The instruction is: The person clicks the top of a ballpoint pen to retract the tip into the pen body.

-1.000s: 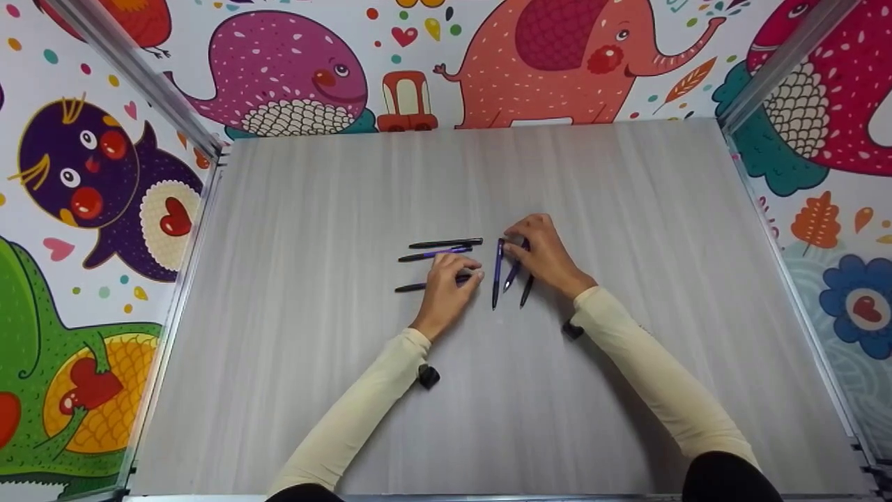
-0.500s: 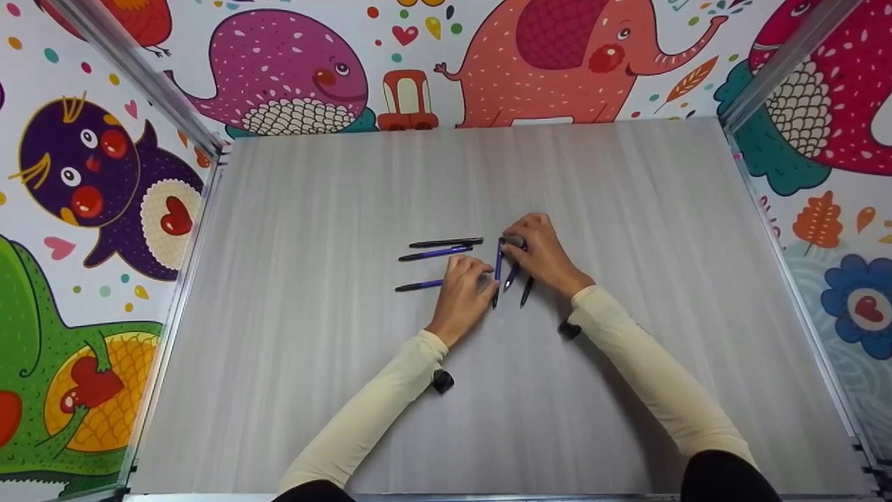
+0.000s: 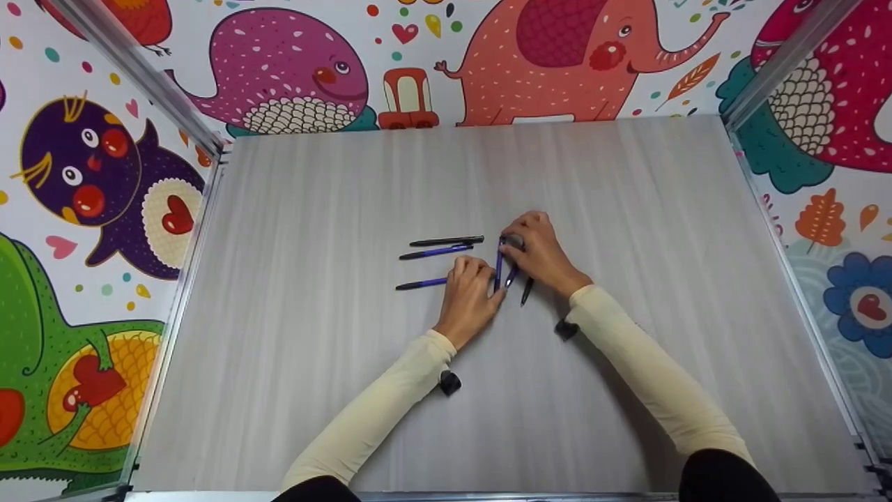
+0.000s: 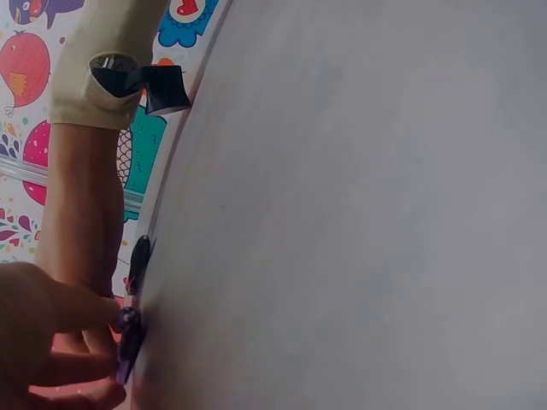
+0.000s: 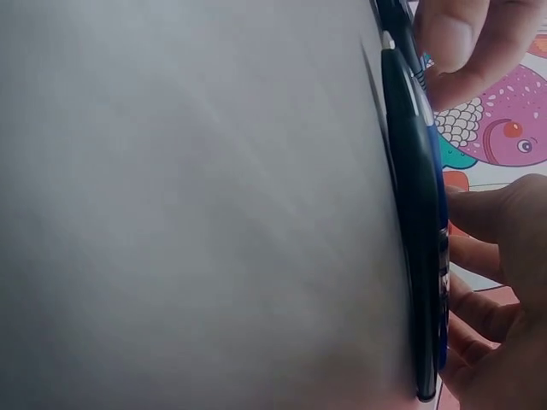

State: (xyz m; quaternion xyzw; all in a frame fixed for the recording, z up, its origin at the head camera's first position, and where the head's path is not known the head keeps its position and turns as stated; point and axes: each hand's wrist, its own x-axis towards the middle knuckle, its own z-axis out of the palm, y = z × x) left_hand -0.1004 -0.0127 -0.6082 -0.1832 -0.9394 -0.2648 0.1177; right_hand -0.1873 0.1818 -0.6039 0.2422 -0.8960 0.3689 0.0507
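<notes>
My left hand (image 3: 471, 298) has its thumb and forefinger at the near end of an upright-lying blue-purple pen (image 3: 499, 265), pinching it; the tip is hidden. My right hand (image 3: 545, 252) holds the far end of that pen group between thumb and fingers. Beside it slants a second blue-purple pen (image 3: 512, 275), partly covered. A black pen (image 3: 527, 291) sticks out under the right hand, and it looms large as a dark pen (image 5: 414, 196) in the right wrist view. Another blue-purple pen (image 3: 422, 284) runs crosswise beneath my left fingers.
Left of the hands, a black pen (image 3: 446, 241) and a blue-purple pen (image 3: 435, 252) lie nearly parallel on the pale wood-grain table (image 3: 334, 202). Metal rails and walls printed with cartoon animals border the tabletop.
My left hand has moved right, away from the crosswise blue-purple pen, to the near end of the upright-lying one. The right hand stays almost in place.
</notes>
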